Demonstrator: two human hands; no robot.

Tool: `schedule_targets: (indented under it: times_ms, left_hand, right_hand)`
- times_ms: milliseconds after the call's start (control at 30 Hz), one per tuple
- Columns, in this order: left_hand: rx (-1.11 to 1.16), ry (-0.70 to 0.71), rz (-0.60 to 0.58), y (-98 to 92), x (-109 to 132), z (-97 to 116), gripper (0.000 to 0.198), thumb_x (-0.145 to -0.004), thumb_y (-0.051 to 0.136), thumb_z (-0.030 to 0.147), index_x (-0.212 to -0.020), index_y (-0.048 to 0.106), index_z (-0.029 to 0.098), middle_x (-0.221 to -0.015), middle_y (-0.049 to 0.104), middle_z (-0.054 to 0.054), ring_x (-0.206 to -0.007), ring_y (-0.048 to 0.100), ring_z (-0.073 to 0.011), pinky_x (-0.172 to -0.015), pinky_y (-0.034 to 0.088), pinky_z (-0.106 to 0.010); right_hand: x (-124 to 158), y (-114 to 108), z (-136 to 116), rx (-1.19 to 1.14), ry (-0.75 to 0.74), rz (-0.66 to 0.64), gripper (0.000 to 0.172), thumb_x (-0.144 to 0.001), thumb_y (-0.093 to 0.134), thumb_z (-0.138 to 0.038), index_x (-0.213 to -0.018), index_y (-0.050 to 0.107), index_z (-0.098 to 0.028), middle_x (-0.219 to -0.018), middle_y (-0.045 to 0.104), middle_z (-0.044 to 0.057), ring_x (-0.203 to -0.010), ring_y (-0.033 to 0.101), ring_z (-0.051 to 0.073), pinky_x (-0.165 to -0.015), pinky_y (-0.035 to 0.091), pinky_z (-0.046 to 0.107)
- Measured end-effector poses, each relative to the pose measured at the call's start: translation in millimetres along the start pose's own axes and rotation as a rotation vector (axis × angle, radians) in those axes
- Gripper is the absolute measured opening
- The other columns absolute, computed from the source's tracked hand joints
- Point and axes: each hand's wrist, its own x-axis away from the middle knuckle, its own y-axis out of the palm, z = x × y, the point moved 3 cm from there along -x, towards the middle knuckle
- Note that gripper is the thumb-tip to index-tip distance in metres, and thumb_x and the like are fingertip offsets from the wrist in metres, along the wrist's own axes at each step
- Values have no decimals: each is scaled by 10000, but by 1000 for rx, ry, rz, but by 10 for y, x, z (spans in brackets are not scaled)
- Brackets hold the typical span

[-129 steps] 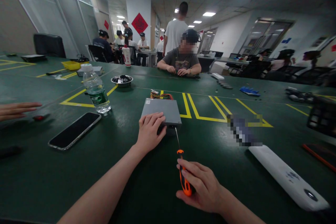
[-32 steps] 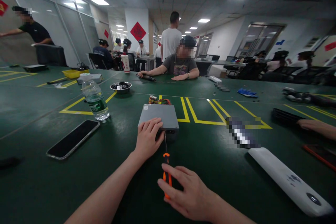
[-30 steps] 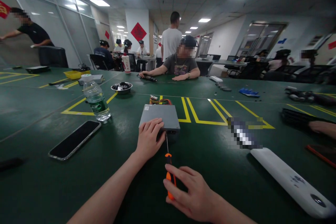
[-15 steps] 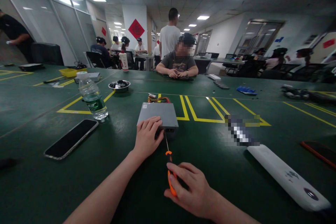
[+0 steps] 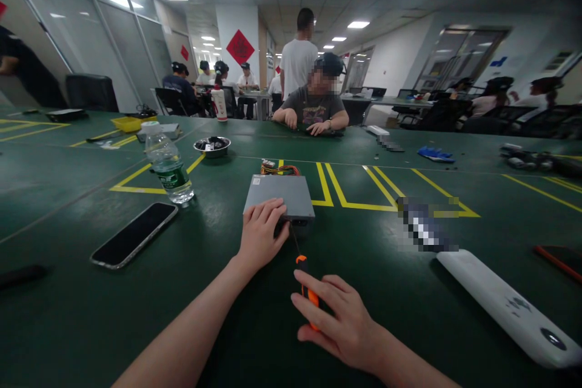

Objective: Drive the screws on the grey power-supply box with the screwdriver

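While the left hand (image 5: 261, 235) lies palm-down on the near corner of one flat grey metal box (image 5: 282, 193), fingers spread loosely over the lid and closed round nothing, the right hand (image 5: 339, 322) is wrapped tight on the orange handle of one screwdriver (image 5: 307, 291). The thin shaft runs away from the right hand to the near face of the box, just right of the left hand's fingertips; whether the tip sits in a screw I cannot tell. The two hands are apart, the right one nearer the person's body. Beyond the left hand, at the far end of the box, one bundle of coloured wires (image 5: 278, 168) pokes out. Left of the left hand lies one dark phone (image 5: 134, 234), face up, and past it stands one clear water bottle (image 5: 169, 163), with one metal bowl (image 5: 211, 145) farther off. Right of the right hand lies one long white device (image 5: 507, 309). Everything rests on the green table (image 5: 68, 315). Beyond both hands, one seated person (image 5: 317, 110) has both forearms on the tabletop
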Motion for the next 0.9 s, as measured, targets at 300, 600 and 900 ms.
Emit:
schedule_targets:
  times_ms: [300, 600, 900]
  left_hand:
    - [-1, -2, 4, -8, 1, 6, 234, -826, 532, 252, -1060, 534, 238, -1202, 592, -28, -1144, 494, -210, -932, 311, -391]
    - [-4, 1, 5, -3, 0, -7, 232, -834, 523, 257, -1065, 530, 240, -1203, 592, -29, -1138, 497, -212, -928, 317, -392]
    - [2, -3, 1, -16, -3, 8, 227, -835, 524, 261, -1060, 537, 236, -1208, 590, -32, -1147, 491, -212, -932, 313, -394]
  right_hand:
    - [6, 68, -12, -72, -19, -79, 338, -939, 331, -281, -1170, 483, -86, -1180, 552, 246, -1109, 545, 246, -785, 518, 348]
    - [30, 109, -2, -106, 14, -73, 378, -927, 427, -366, -1196, 408, -101, -1194, 554, 227, -1080, 570, 217, -835, 508, 320]
    - [-10, 86, -27, -82, -47, 29, 183, -919, 469, -234, -1054, 490, -114, -1119, 599, 210, -910, 638, 180, -799, 519, 294]
